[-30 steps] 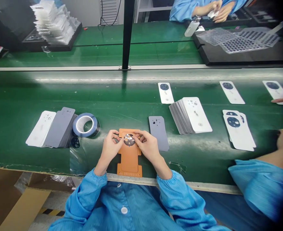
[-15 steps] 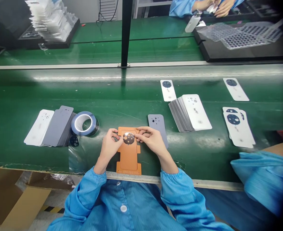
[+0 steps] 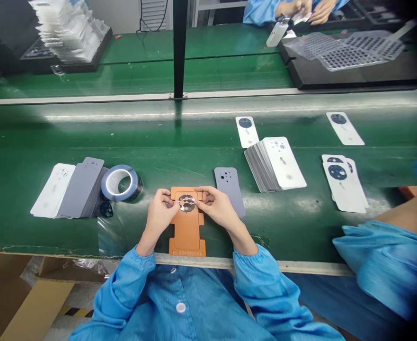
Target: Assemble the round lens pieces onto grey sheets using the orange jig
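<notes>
A shiny dark round film with several holes (image 3: 186, 203) lies over the upper end of an orange plate-like jig (image 3: 186, 233), which sits at the bench's near edge. My left hand (image 3: 160, 210) pinches the film's left edge between thumb and fingertips. On the opposite side, my right hand (image 3: 217, 207) has its thumb and forefinger closed at the film's right edge. Whether the film touches the jig I cannot tell. Just right of my right hand lies a grey phone-shaped sheet (image 3: 230, 189) with small holes, its lower end partly behind my wrist.
Left of the jig are a blue tape roll (image 3: 121, 183) and fanned grey and white sheets (image 3: 78, 189). A stack of white sheets (image 3: 284, 163) stands to the right, near white sheets with dark round patches (image 3: 346, 189). A neighbour's blue sleeve (image 3: 382, 265) reaches in at right.
The round film now shows brighter reflections across its face, and its pale glint at the top is gone. Both hands stay at its edges. The neighbour's arm at right has shifted, and the view moved slightly.
</notes>
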Demonstrator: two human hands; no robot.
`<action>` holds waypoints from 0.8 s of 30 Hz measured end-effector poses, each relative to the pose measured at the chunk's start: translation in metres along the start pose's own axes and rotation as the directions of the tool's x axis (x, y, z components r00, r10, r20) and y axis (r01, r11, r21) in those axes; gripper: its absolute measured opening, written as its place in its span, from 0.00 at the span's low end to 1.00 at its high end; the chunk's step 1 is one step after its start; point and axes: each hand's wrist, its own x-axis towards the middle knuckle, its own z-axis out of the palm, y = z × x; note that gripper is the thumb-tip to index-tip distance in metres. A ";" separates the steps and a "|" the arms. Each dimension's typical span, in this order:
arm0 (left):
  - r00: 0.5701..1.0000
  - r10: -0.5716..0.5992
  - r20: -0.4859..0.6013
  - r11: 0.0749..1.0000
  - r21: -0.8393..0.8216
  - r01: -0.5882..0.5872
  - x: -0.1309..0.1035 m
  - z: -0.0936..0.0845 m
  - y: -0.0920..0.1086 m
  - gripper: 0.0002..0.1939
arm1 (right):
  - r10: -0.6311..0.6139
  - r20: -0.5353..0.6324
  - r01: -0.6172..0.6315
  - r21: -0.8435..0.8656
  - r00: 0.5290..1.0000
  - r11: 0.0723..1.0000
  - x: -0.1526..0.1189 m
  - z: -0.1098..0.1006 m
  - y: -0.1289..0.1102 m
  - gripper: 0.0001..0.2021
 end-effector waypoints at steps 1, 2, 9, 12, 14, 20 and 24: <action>1.000 -0.003 -0.002 1.000 0.005 0.003 0.001 0.001 0.000 0.20 | 0.007 0.011 -0.007 0.010 1.000 1.000 0.000 -0.001 0.000 0.19; 1.000 -0.004 -0.003 1.000 0.010 0.004 0.001 0.001 0.001 0.20 | 0.014 0.023 -0.014 0.024 1.000 1.000 0.000 -0.002 -0.001 0.19; 1.000 -0.010 0.009 1.000 -0.007 0.010 0.004 -0.001 0.000 0.20 | -0.012 0.020 0.013 -0.061 1.000 0.998 0.000 -0.004 -0.008 0.15; 0.999 -0.019 0.026 0.999 -0.043 0.020 0.005 -0.003 -0.001 0.20 | -0.018 -0.012 0.017 -0.101 1.000 0.995 0.000 -0.003 -0.013 0.15; 0.999 -0.020 0.036 0.998 -0.058 0.023 0.006 -0.004 -0.001 0.20 | -0.016 -0.036 0.011 -0.120 0.999 0.993 0.000 -0.001 -0.015 0.15; 0.999 -0.026 0.035 0.997 -0.067 0.029 0.005 -0.004 -0.001 0.20 | -0.026 -0.038 0.020 -0.148 0.999 0.989 0.001 0.001 -0.014 0.15; 0.999 -0.022 0.026 0.998 -0.058 0.023 0.004 -0.005 0.002 0.20 | -0.069 -0.031 0.063 -0.168 0.997 0.984 0.001 0.001 -0.010 0.15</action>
